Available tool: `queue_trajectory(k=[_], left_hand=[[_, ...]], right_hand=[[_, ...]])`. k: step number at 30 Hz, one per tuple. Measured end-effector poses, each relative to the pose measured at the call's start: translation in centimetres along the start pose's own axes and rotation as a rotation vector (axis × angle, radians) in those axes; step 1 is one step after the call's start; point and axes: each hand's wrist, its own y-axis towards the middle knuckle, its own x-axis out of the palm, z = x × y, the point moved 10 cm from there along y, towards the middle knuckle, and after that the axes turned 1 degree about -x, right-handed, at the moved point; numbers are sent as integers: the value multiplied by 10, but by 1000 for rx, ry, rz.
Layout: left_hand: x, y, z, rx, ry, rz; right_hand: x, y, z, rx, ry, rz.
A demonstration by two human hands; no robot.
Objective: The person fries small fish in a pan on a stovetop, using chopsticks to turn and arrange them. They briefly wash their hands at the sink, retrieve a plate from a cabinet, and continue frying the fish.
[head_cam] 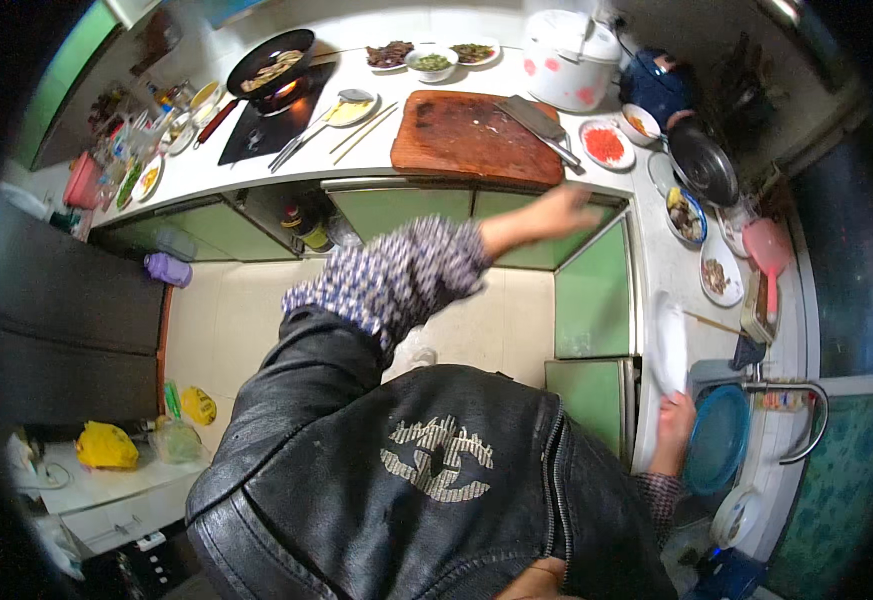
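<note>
My left hand (552, 216), blurred, reaches out over the front edge of the counter, just below the cleaver's handle; whether it is closed cannot be told. My right hand (676, 420) grips the lower end of a white plate (667, 341), tilted on edge beside the sink. A cleaver (534, 120) lies on the right part of a wooden cutting board (462, 139), its handle over the board's edge. Right of it are a plate of chopped red pepper (606, 146) and a small bowl (639, 124).
A wok (271, 64) with sliced food sits over a lit burner at the back left. A rice cooker (571, 60) stands behind the board. Filled dishes (721, 274) line the right counter, near the faucet (819, 420) and a blue basin (718, 442).
</note>
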Motion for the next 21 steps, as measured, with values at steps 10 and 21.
queue_trajectory(k=[10, 21], left_hand=[[-66, -288, -174, -920, -1234, 134], [-312, -527, -289, -1021, -1135, 974]], right_hand=[[467, -114, 124, 2, -367, -836], [803, -153, 269, -764, -1124, -1103]])
